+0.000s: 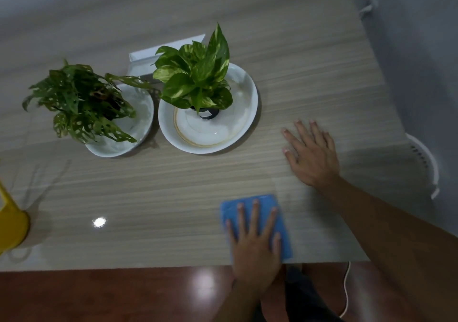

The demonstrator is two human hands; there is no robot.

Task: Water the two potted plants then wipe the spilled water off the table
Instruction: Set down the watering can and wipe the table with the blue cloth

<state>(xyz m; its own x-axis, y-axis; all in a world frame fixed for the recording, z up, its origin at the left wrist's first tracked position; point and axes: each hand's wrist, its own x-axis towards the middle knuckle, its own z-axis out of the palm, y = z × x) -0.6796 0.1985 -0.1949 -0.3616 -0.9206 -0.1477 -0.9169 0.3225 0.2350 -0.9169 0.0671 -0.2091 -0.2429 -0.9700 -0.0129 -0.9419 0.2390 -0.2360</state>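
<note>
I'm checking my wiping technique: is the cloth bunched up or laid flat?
Flat. The blue cloth lies as a neat rectangle on the table, pressed under the straight, spread fingers of the left hand; no bunching shows.

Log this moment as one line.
step: wipe | left hand: flat on blue cloth | right hand: flat on table

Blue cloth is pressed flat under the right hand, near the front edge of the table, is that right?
Not quite. The head view shows the left hand, not the right, pressing the blue cloth flat near the front edge of the table. The right hand lies flat on the bare tabletop farther back.
</note>
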